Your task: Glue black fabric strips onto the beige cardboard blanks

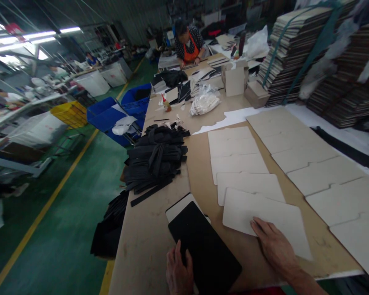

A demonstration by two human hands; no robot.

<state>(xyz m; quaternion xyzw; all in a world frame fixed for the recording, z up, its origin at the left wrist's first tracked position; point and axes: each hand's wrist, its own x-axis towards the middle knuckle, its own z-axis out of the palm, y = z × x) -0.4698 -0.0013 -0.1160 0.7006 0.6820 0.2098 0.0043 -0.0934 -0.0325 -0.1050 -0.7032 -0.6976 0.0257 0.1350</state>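
Note:
My left hand (pixel 180 268) is at the left edge of a black panel (pixel 204 246), thumb on its top and fingers bent along the side. A beige board (pixel 180 207) with a dark edge shows from beneath the panel's far end. My right hand (pixel 275 246) lies with fingers stretched over the near part of a beige rounded-corner board (pixel 264 211), fingertips touching its surface. That board overlaps another beige board (pixel 249 184) in a row running away from me. Whatever lies under my right palm is hidden.
Dark fabric strips (pixel 156 157) are heaped along the table's left edge. More beige boards (pixel 322 164) overlap in a row at right. Tied board stacks (pixel 292 49) stand behind. A co-worker (pixel 189 45) in an orange apron works at the far end. Blue bins (pixel 106 119) stand left.

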